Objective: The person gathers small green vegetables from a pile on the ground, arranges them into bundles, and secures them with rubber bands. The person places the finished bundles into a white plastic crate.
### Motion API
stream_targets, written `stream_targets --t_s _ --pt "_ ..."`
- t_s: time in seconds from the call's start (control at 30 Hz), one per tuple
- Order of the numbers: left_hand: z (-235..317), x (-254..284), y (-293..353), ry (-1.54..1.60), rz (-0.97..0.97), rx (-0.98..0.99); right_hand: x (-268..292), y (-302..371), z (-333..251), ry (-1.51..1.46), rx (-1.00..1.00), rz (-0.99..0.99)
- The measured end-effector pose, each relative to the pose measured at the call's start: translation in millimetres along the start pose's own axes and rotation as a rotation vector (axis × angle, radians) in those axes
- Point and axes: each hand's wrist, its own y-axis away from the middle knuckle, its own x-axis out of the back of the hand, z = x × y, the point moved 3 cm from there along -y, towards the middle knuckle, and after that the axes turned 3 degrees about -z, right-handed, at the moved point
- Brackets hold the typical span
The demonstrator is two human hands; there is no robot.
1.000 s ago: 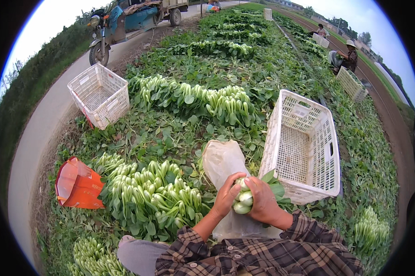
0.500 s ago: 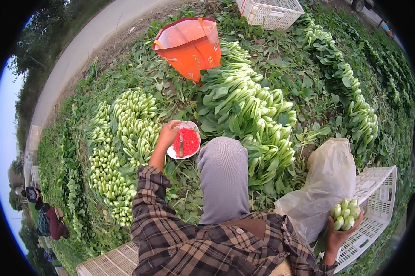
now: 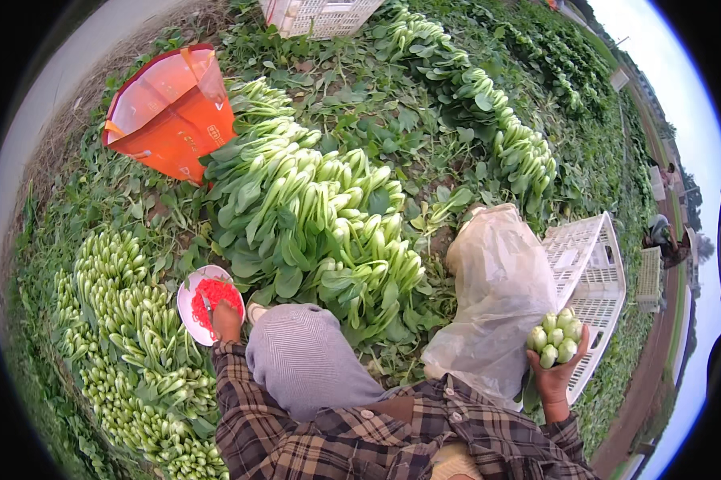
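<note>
My right hand (image 3: 558,374) is wrapped round a bunch of bok choy (image 3: 555,338), its pale stem ends facing up. At left, my left hand (image 3: 227,321) reaches into a white bowl (image 3: 187,310) full of small red bands or strips (image 3: 214,290). Its fingers look drawn together over the contents, and what they hold is hidden. A thin metal blade (image 3: 207,306) lies in the bowl against these fingers; its handle is out of sight. Beside the bowl, loose bok choy (image 3: 316,200) lies in a long heap. More bok choy (image 3: 136,344) stands packed, stems up, at the left.
A translucent plastic sheet (image 3: 500,280) covers something beside a white slatted crate (image 3: 600,280) at right. Toward the far left stands an orange bag (image 3: 176,120). Another white crate (image 3: 320,18) sits at the back. A further row of bok choy (image 3: 488,104) runs across the leafy ground.
My left hand has moved from above the bowl's left rim down into its contents. The view has swung to the right. My right hand still holds the bok choy bunch.
</note>
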Motion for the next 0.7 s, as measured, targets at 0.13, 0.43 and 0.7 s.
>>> stream_targets --t_s 0.13,0.43,0.7 --pt "-7.7 -14.7 -20.6 0.081 0.010 0.054 8.5 -28.8 -31.0 0.031 0.144 -0.014" --pt "21.5 34.6 -36.2 0.031 -0.096 0.253 12.4 -8.9 -6.5 -0.110 0.187 0.057" --pt "-6.5 100.6 -51.6 0.425 -0.036 0.457 14.5 -23.9 -8.7 -0.152 0.306 0.103"
